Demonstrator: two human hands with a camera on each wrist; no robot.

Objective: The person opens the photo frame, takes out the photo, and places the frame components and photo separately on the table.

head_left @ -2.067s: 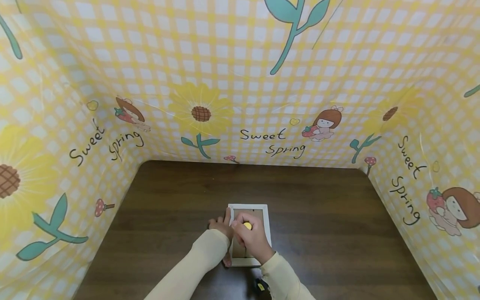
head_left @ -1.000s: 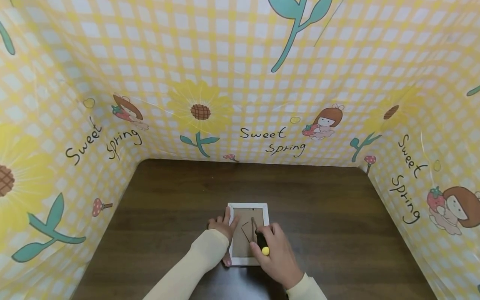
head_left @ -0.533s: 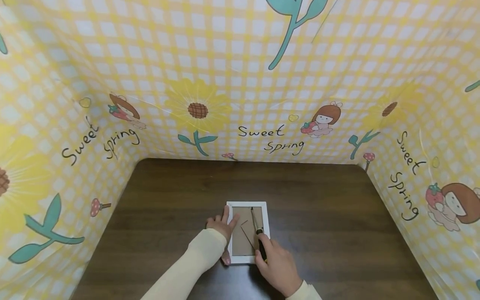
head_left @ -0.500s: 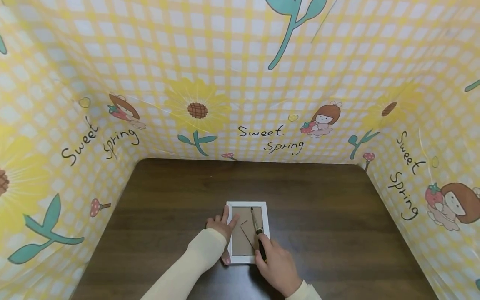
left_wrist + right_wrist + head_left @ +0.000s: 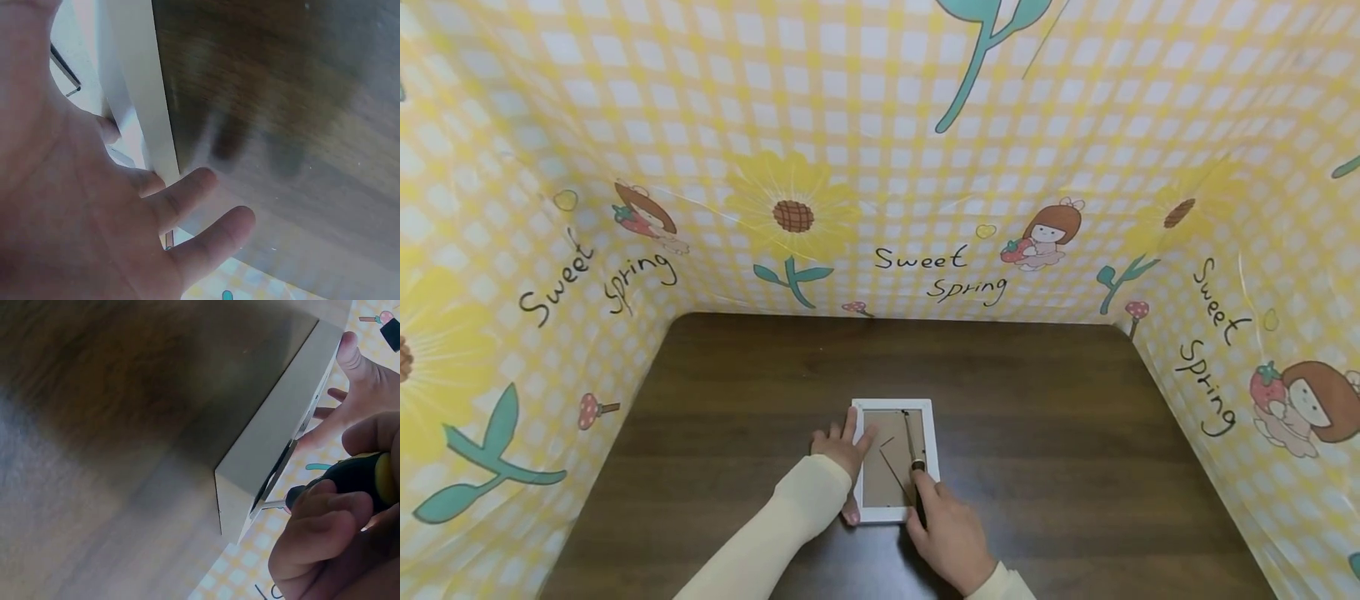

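A white picture frame (image 5: 932, 437) lies back up on the table, its brown backing board (image 5: 883, 492) showing. Thin dark slanting lines mark the board. My right hand (image 5: 951, 533) grips a screwdriver (image 5: 917, 454); the right wrist view shows its black handle (image 5: 350, 481) with a yellow end. In the head view the metal shaft slants over the board, its tip at a small dark spot near the far inner edge. Along the frame's left side my left hand (image 5: 841, 454) rests with fingers spread. From the left wrist view, those fingers (image 5: 206, 240) look mostly straight.
A dark brown wooden table (image 5: 760, 375) surrounds the frame. Yellow-and-white checked cloth (image 5: 910, 183) with printed flowers and figures stands up along the table's back and both sides.
My right hand has moved from above the board to its near right side, turning the screwdriver from yellow end up to lying low, tip toward the far edge. My left hand stays on the frame.
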